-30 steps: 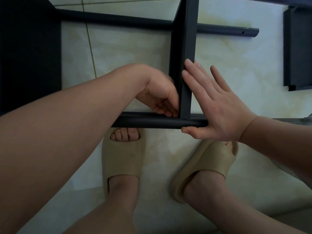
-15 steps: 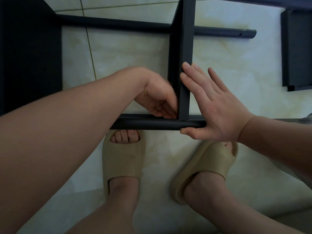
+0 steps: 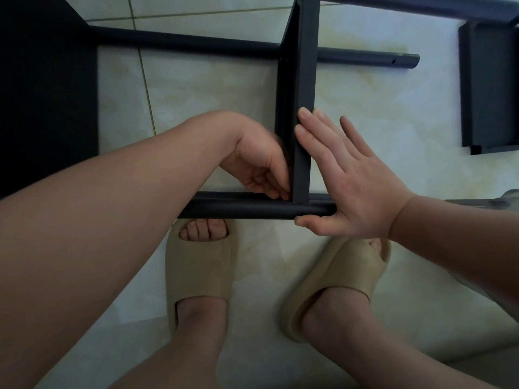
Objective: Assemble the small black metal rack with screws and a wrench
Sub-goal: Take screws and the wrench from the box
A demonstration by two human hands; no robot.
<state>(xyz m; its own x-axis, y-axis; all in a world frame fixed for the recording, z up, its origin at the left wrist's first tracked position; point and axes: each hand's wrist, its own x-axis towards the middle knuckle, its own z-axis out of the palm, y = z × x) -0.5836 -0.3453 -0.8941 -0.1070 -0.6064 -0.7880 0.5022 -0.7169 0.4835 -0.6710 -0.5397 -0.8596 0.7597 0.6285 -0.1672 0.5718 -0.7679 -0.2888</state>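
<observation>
Not much has moved in the last second, honestly. My right hand stays flat, fingers straight, pressed against the side of the flat crossbar, thumb along the near tube. My left hand is tucked into the inside corner of that joint, fingers curled and shifted just a touch. Whether they pinch a screw or a wrench I can't tell, it's hidden. The rack frame lies on the tiled floor just above my 2 slippers. My guess: this 1 joint is getting fastened by feel, and the loose panel is still waiting.
</observation>
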